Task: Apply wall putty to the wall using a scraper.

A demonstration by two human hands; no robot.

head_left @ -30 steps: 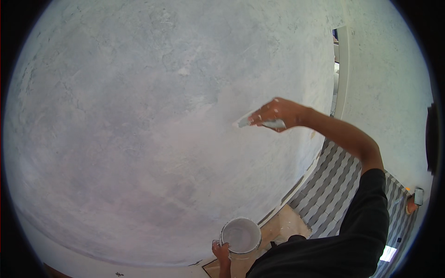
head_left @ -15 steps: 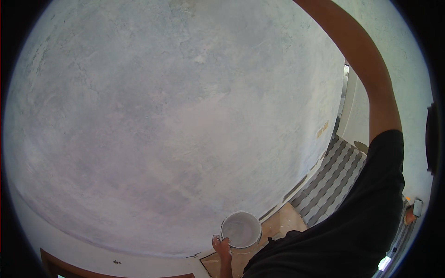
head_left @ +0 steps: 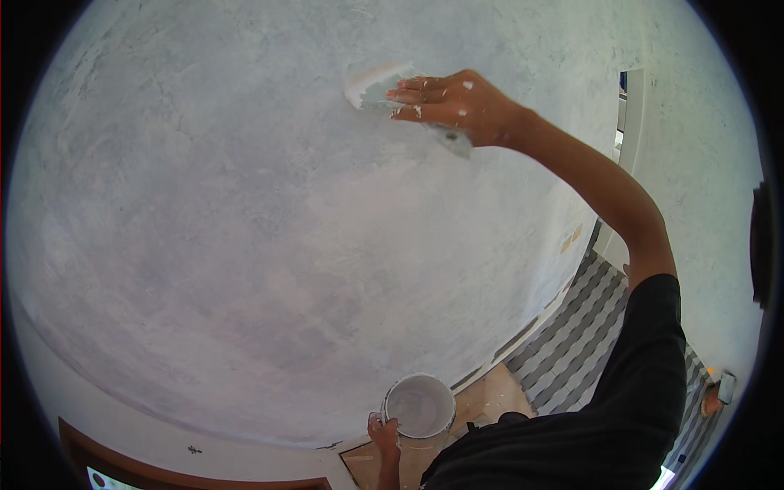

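Note:
High on the grey-white plastered wall, my right hand is closed on a putty knife. Its fingers lie along the wide blade, which meets the wall, and white spots stick to the skin. Around the blade's edge shows a paler smear of filler. Down near the lower edge, my left hand grips the rim of a whitish bucket at its left side. Pale material coats the bucket's inside; how much it holds I cannot make out.
Below the bucket is a brown board-like surface with pale spatter. Grey-and-white patterned floor tiles run along the wall's foot at right. A brown frame curves along the lower left. A doorway edge stands at right.
My right hand has come down into view from beyond the top edge, bringing the putty knife onto the wall. My left hand and the bucket have shifted slightly left in the picture.

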